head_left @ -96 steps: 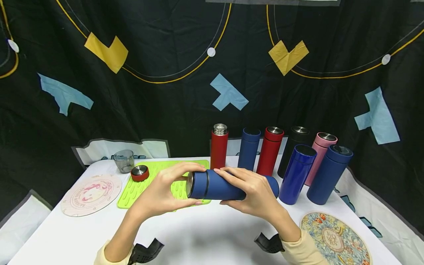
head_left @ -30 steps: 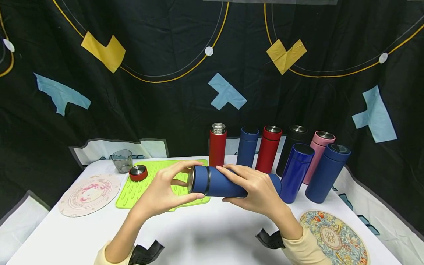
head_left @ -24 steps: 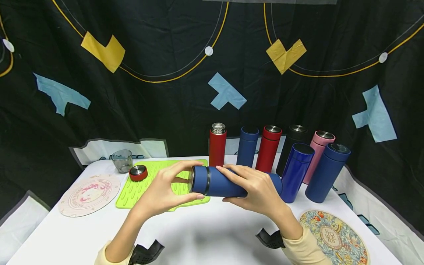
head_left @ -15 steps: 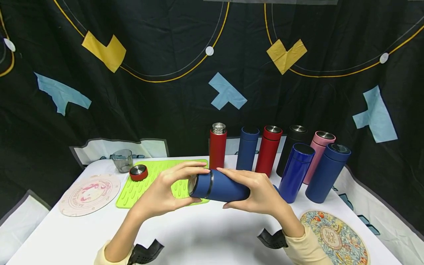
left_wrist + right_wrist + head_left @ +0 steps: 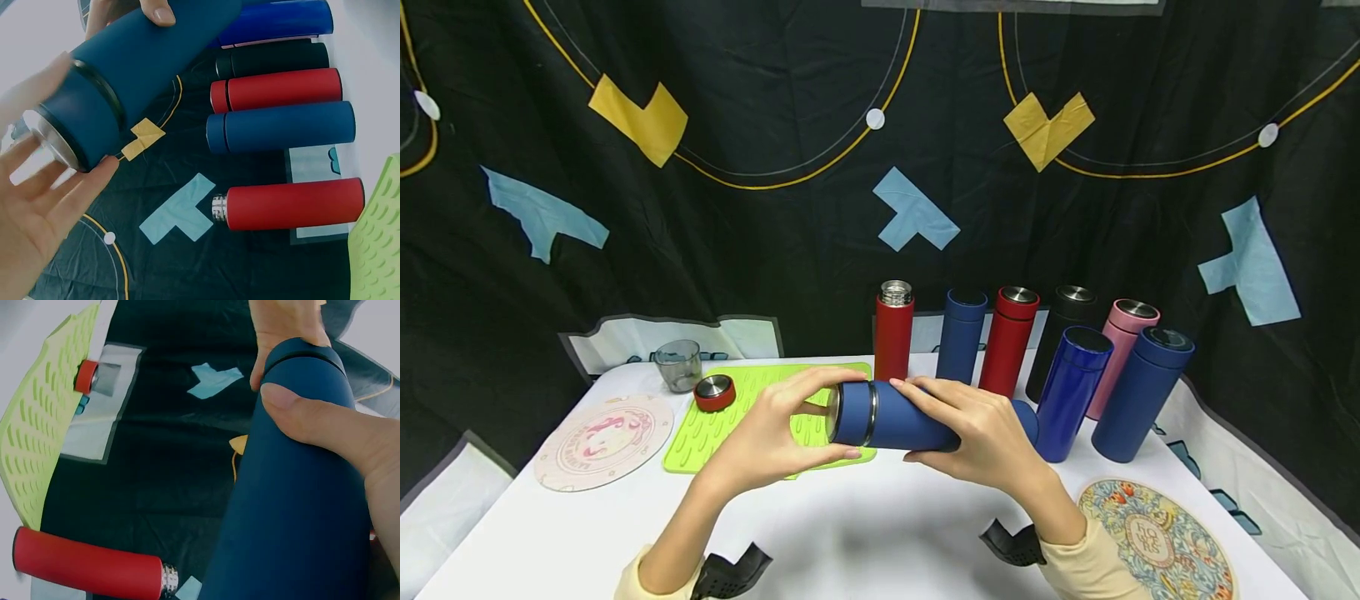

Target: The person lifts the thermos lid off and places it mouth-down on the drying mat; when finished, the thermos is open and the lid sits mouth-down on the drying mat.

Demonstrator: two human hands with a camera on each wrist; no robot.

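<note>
A dark blue thermos flask [image 5: 904, 423] lies sideways in the air above the table, its lid end pointing left. My right hand [image 5: 977, 429] grips the middle of its body, thumb below and fingers over the top. My left hand [image 5: 763, 437] holds the lid [image 5: 850, 414] between thumb and fingers. A shiny ring shows at the seam between lid and body. In the left wrist view, the fingertips sit at the edge of the lid's silver top [image 5: 56, 140]. The right wrist view shows the right thumb [image 5: 312, 419] laid along the flask, near the seam.
Behind stand an uncapped red flask [image 5: 893, 337] and several capped flasks, among them a glossy blue one [image 5: 1071, 396] close by the held flask's base. A red lid [image 5: 715, 392] sits on a green mat [image 5: 700, 437] near a glass cup [image 5: 679, 367]. Round mats [image 5: 606, 442] lie at both sides.
Half a second ago the flask was tilted more, with its base turned away behind the right hand; now it lies straighter sideways. The left fingers have shifted their hold on the lid.
</note>
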